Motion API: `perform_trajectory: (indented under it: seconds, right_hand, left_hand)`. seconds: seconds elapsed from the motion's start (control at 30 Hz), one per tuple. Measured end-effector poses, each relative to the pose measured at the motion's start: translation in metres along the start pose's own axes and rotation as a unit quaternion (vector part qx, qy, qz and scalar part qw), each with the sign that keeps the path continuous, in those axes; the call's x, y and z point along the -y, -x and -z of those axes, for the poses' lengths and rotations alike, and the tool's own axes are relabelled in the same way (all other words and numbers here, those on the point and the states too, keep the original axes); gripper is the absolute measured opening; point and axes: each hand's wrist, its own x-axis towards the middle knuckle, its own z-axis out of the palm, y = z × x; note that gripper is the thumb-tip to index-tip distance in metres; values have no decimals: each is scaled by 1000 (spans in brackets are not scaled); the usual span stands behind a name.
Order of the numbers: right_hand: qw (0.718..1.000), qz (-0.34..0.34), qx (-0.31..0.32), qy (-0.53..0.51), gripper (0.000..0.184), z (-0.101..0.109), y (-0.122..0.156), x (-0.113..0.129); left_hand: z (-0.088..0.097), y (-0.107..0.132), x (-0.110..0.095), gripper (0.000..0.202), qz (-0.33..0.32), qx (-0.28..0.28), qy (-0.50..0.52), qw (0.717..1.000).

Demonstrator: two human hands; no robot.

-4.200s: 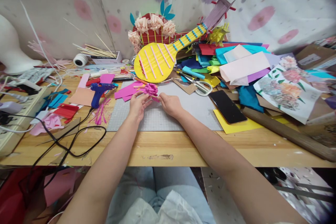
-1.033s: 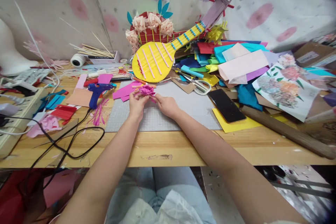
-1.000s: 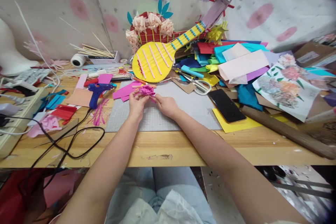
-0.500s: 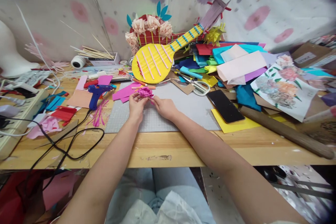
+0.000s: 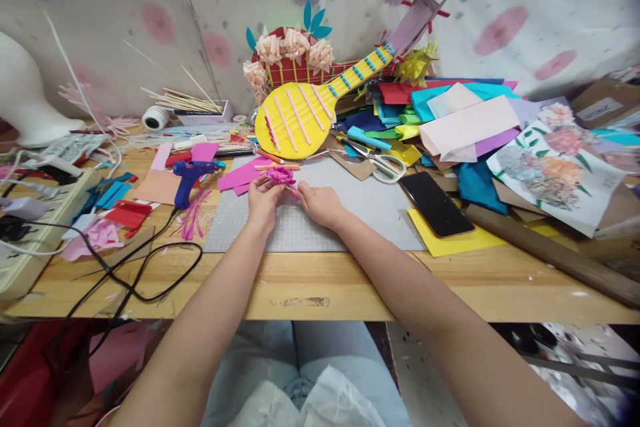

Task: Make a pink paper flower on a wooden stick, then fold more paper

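Observation:
A magenta paper flower point(image 5: 281, 176) with ruffled petals is held over the grey cutting mat point(image 5: 360, 220). My left hand point(image 5: 264, 202) is closed on its left side, thumb and fingers pinching it. From the right, my right hand point(image 5: 320, 203) has its thumb and fingertips pressed together at the flower's lower right edge. What exactly those right fingertips grip there is too small to make out, apart from a bit of magenta paper. Flat magenta paper pieces point(image 5: 240, 175) and an orange stick point(image 5: 278, 167) lie just beyond the hands.
A blue glue gun point(image 5: 193, 181) stands at left, its black cable point(image 5: 143, 293) looping over the table edge. Scissors point(image 5: 387, 167), a phone point(image 5: 436, 203) and a wooden stick point(image 5: 550, 250) lie right. Behind stand a yellow paper lute point(image 5: 295, 121) and piled coloured paper point(image 5: 465, 123).
The view has shifted slightly, so the scene sits a little further right. Both hands keep hold at the flower, with the right fingers slightly shifted against it.

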Motion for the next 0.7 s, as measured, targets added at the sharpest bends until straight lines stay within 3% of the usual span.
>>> perform_trajectory:
  seconds: [0.23, 0.3, 0.37, 0.43, 0.57, 0.63, 0.7]
  right_hand:
    - [998, 21, -11, -51, 33, 2, 4, -14]
    - [994, -2, -43, -96, 30, 4, 4, -22]
    - [983, -36, -84, -157, 29, 5, 4, -29]
    - [966, -63, -118, -219, 30, 4, 3, -32]
    - [919, -81, -123, -365, 29, 1, -1, -31]
    - [872, -104, -92, -470, 28, 1, -3, -29]
    - [806, -137, -41, -575, 27, 4, -4, -27]
  left_hand:
    - [16, -22, -20, 30, -37, -57, 30, 997]
    - [20, -24, -25, 25, -42, -58, 32, 997]
    - [20, -23, -26, 21, -15, -36, 31, 999]
    - [18, -17, -24, 18, 41, 20, 23, 999]
    - [11, -6, -18, 18, 145, 157, 14, 977]
    - [9, -4, -16, 19, 169, 184, 14, 968]
    - [8, -3, -14, 19, 180, 191, 14, 965]
